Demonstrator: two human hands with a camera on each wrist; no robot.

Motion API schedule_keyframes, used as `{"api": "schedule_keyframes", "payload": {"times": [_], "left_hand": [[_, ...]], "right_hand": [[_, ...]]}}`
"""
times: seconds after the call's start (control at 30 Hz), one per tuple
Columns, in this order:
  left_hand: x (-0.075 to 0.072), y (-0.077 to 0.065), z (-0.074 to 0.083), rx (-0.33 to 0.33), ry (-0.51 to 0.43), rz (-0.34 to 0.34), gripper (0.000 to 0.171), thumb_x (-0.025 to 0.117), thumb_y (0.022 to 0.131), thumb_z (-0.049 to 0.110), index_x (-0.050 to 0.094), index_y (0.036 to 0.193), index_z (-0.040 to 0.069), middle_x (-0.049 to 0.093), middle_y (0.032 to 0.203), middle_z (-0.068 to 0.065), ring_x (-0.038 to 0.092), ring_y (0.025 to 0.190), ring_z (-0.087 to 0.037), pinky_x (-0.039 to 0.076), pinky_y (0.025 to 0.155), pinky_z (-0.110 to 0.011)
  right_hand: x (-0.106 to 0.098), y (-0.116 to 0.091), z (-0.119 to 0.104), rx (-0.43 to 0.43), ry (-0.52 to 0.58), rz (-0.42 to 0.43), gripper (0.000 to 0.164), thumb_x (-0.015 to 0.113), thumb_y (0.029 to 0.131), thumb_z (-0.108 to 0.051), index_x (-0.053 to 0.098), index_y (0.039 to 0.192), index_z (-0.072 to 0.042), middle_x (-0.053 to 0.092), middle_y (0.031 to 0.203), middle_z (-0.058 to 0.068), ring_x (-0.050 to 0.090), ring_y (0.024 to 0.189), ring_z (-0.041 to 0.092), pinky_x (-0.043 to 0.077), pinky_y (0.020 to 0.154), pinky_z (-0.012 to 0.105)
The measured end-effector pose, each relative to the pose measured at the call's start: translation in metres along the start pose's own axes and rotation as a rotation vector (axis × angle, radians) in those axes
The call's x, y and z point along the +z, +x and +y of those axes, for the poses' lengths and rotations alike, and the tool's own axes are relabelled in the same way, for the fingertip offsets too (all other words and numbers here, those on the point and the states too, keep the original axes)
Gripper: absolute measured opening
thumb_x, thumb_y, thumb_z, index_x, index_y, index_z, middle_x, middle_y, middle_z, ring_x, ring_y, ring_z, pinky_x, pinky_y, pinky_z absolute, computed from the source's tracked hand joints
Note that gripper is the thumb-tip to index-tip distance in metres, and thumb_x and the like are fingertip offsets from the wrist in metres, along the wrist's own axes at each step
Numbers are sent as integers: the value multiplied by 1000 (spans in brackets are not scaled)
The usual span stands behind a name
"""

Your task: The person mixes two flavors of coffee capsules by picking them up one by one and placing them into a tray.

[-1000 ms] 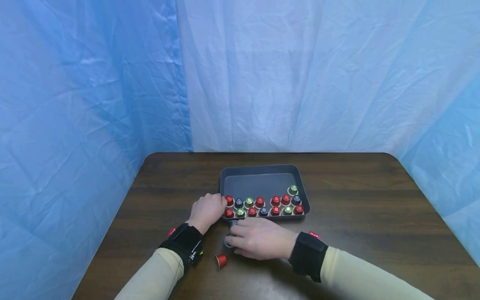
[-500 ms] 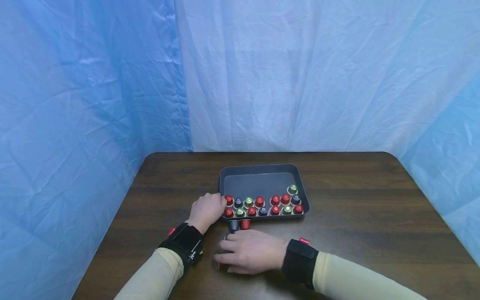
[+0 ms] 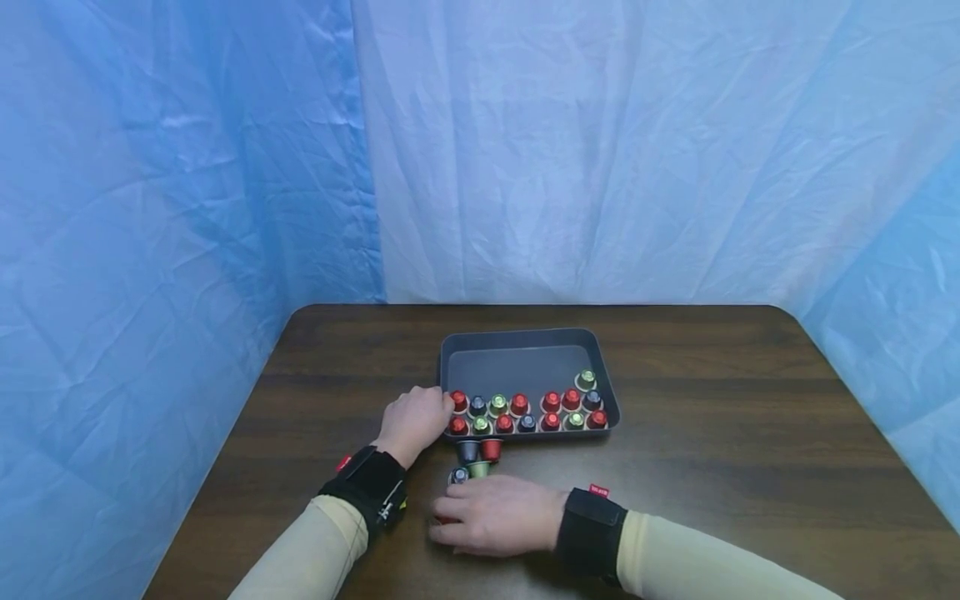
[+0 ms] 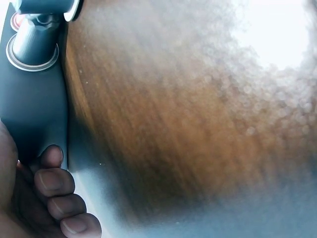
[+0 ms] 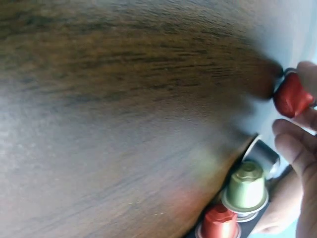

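Note:
My left hand (image 3: 414, 423) holds the left front corner of a dark grey baking tray (image 3: 517, 340); the left wrist view has its fingers (image 4: 55, 182) curled at the tray's side. Coffee capsules in red, green and dark blue stand in rows along the tray's front half. My right hand (image 3: 498, 517), on the table in front, pinches a red coffee capsule (image 5: 292, 95) between fingertips and thumb. Just beyond it, between hand and tray, are a green capsule (image 3: 478, 469), a dark capsule with a shiny end (image 3: 458, 476), another dark capsule (image 3: 468, 451) and a red one (image 3: 491, 450).
The tray rests on a dark brown wooden table (image 3: 697, 400). A lone green capsule (image 3: 586, 380) stands behind the rows, near the tray's right wall. Blue sheeting (image 3: 525, 150) hangs behind the table and along both sides.
My right hand has drawn back toward me from beside the tray and taken hold of the red capsule that lay loose. The capsules by the tray's front are uncovered. My left hand stays put.

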State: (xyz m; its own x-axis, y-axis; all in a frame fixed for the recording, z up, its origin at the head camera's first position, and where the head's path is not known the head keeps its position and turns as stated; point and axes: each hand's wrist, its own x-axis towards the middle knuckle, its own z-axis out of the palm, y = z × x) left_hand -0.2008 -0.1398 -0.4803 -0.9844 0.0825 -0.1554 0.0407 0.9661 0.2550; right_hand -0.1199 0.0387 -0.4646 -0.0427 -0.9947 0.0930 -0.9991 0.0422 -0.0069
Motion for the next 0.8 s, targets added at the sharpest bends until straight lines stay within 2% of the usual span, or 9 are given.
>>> {"api": "schedule_keyframes", "payload": {"times": [0.13, 0.43, 0.8], "left_hand": [[0, -1, 0, -2, -12, 1, 32, 56, 104, 34, 71, 94, 8, 56, 64, -2, 55, 57, -19, 48, 54, -33], [-1, -1, 2, -28, -25, -23, 33, 56, 104, 35, 71, 96, 7, 57, 65, -2, 55, 58, -20, 47, 54, -33], [-2, 1, 2, -26, 7, -33, 31, 56, 104, 34, 72, 100, 8, 57, 67, -2, 56, 60, -19, 48, 56, -33]], "right_hand": [[2, -3, 0, -13, -47, -30, 29, 65, 100, -26, 67, 128, -23, 62, 114, -9, 56, 106, 3, 45, 94, 15], [3, -6, 1, -6, -73, -50, 30, 69, 97, -26, 67, 127, -25, 62, 113, -10, 57, 108, 2, 44, 97, 15], [-2, -13, 5, 57, 32, -33, 33, 69, 97, -23, 65, 130, -21, 57, 112, -10, 54, 104, 1, 45, 91, 12]]}}
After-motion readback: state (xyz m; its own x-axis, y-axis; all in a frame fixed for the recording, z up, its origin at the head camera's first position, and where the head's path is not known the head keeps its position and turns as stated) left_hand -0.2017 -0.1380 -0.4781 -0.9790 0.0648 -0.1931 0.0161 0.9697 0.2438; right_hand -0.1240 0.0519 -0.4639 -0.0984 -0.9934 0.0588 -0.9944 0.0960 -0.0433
